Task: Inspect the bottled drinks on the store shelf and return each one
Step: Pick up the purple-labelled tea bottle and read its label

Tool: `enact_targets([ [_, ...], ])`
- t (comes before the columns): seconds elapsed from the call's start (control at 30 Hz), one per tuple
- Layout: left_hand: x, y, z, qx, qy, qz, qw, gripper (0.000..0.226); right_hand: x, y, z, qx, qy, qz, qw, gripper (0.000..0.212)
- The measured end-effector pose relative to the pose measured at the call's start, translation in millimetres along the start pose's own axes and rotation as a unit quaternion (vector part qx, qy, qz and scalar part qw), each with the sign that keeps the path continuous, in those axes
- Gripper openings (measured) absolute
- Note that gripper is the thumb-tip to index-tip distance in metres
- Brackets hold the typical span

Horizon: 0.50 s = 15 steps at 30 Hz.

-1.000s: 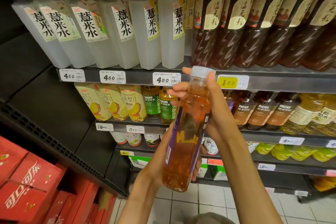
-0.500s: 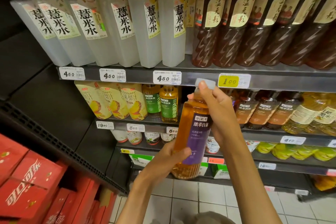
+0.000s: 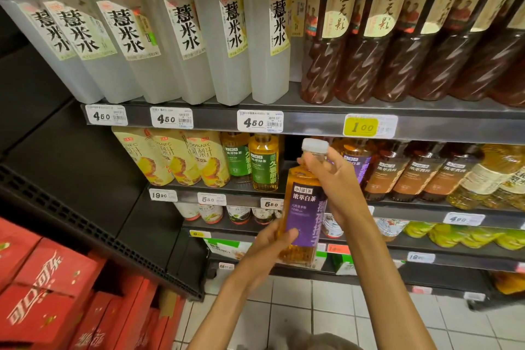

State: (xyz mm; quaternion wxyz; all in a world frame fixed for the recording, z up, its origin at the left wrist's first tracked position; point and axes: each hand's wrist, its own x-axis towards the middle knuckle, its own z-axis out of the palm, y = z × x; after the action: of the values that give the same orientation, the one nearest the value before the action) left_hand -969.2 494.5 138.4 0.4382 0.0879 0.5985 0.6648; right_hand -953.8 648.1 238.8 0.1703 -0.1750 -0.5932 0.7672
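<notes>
grey metal shelf [image 3: 312, 122] above white tiled floor [image 3: 298, 301], red cartons [image 3: 56, 293] beside

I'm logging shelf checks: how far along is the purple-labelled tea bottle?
Taken off the shelf: the amber purple-labelled tea bottle is in both hands, left hand low, right hand at the neck. Left: returning it to the gap beside the green-labelled bottles.
</notes>
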Motion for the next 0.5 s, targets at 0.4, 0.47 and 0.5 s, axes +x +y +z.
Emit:
enact_targets([
  [0.4,50.5,19.4,-1.0,0.097,0.136,0.019,0.986,0.030,35.6,23.5,9.2,-0.056,0.000,-0.103,0.993,0.022],
  [0.47,55.5,24.4,1.5,0.075,0.140,0.022,0.987,0.042,40.5,25.5,13.0,-0.086,0.007,-0.128,0.988,0.026],
  [0.5,58.1,27.0,2.0,0.062,0.140,0.023,0.988,0.044,42.5,26.9,15.4,-0.107,0.008,-0.142,0.984,0.027],
])
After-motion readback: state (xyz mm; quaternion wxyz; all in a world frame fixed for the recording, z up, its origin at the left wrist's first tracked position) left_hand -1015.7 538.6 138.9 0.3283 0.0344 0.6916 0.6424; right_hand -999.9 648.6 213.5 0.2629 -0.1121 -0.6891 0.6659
